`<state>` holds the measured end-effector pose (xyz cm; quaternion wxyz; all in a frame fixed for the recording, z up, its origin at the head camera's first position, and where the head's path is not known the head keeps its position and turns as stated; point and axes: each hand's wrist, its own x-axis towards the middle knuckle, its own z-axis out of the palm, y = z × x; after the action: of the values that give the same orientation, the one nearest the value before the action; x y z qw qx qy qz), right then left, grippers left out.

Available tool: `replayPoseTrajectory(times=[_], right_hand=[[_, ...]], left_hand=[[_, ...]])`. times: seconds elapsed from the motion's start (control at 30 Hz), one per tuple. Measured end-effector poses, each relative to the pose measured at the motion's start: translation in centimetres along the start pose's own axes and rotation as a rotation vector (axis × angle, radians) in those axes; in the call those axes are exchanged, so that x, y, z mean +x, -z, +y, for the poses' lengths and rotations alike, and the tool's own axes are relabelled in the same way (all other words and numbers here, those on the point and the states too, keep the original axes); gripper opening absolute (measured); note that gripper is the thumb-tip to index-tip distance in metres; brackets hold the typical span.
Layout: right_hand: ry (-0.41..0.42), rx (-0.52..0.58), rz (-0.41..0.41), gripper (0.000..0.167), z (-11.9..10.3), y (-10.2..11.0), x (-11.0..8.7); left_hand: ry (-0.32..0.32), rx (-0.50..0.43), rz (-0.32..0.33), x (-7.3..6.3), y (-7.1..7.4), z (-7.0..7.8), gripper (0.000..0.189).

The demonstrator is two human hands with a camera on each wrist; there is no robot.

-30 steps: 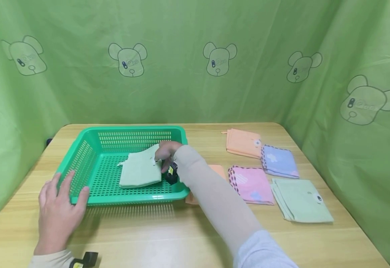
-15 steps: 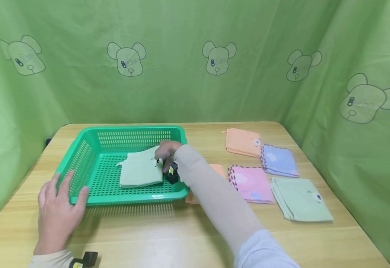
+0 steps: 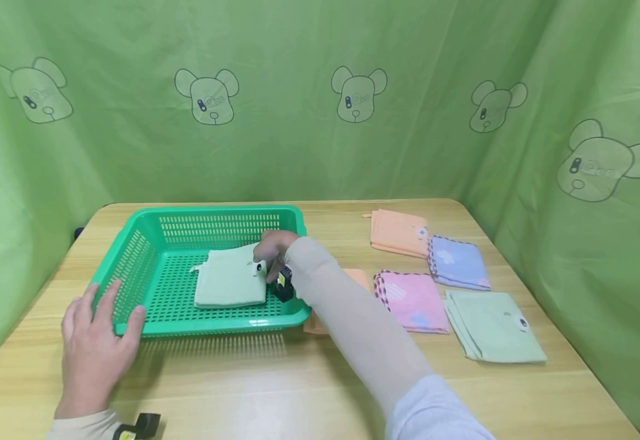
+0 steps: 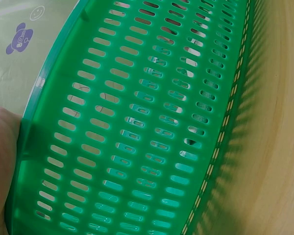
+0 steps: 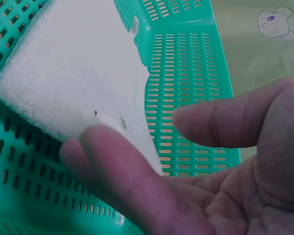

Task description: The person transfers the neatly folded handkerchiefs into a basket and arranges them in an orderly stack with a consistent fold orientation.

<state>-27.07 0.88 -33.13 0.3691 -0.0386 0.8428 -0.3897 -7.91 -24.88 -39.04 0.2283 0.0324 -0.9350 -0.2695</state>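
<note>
The left hand (image 3: pixel 97 348) rested, fingers spread, on the near-left corner of the green basket (image 3: pixel 210 330). Right of the basket's middle, inside, lay the folded pale green cloth (image 3: pixel 229 282): probably light, soft, not slippery, best pinched through every layer at an edge. Toward the basket's right wall, the right hand's (image 3: pixel 273 247) thumb and fingers stood apart. Since a second earlier, the cloth's far-right corner had sunk.
</note>
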Motion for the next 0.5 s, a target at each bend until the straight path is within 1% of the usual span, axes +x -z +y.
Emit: replayPoseTrajectory(times=[0.1,0.13,0.33,0.5], right_hand=[[0.006,-0.006,0.009,0.061,-0.08,0.15,-0.05],[0.005,-0.010,0.015,0.058,-0.09,0.19,-0.08],[0.008,0.029,0.037,0.053,-0.15,0.47,-0.41],[0.023,0.062,0.057,0.062,-0.16,0.69,-0.47]], left_hand=[[0.007,0.006,-0.007,-0.04,0.04,0.04,0.061],[0.009,0.007,-0.008,-0.05,0.08,0.06,0.061],[0.009,0.009,-0.008,-0.14,0.13,0.12,0.060],[0.019,0.012,-0.019,-0.14,0.11,0.11,0.061]])
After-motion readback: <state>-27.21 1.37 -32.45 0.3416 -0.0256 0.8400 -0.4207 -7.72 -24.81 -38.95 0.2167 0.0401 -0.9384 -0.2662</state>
